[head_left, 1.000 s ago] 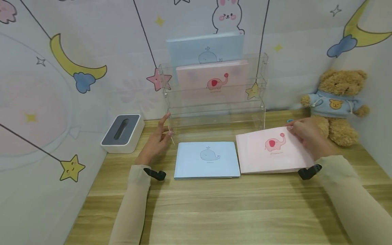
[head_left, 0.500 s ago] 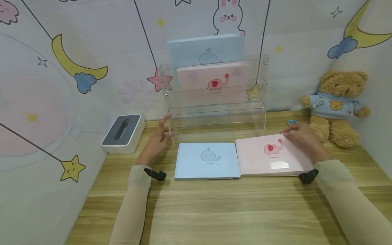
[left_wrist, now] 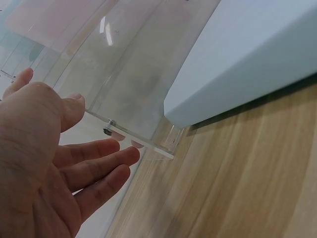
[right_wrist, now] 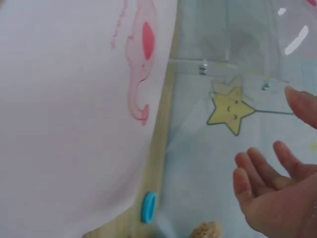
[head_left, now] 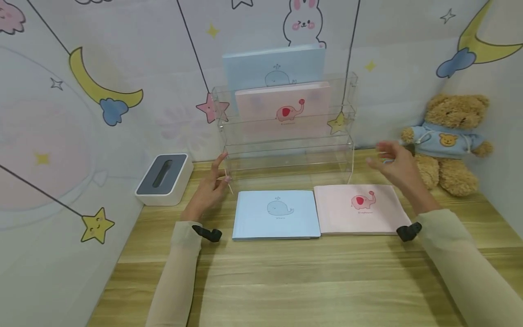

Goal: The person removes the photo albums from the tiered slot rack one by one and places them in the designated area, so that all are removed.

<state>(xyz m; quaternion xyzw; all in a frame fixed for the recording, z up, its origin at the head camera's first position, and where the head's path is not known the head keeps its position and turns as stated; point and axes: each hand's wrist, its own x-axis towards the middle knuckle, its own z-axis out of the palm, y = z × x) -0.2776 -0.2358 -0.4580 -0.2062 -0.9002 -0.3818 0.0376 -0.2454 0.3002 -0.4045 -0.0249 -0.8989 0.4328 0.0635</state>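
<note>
My left hand [head_left: 210, 186] is at the lower left side of a clear acrylic rack [head_left: 286, 159]. In the left wrist view its fingers [left_wrist: 106, 168] are fairly straight, with fingertips touching the rack's side panel. My right hand [head_left: 398, 168] hangs over the back right of a pink elephant booklet [head_left: 380, 222], apart from it, with loose fingers and nothing held. That booklet lies flat on the table beside a blue whale booklet [head_left: 278, 227]. Upright in the rack stand another pink elephant booklet [head_left: 261, 109] and, behind and higher, another blue whale booklet [head_left: 245, 68].
A white box with a grey slotted top [head_left: 163, 177] stands left of the rack. On the right a teddy bear [head_left: 453, 131] sits by the wall. Near the right hand lies a small blue ring [right_wrist: 148, 207]. A printed cloth [head_left: 163, 68] hangs behind the wooden table [head_left: 286, 281].
The pink booklet, tilted up under my right hand one second ago, now lies flat next to the blue one. My right hand has let go and lifted away. The left hand has stayed put.
</note>
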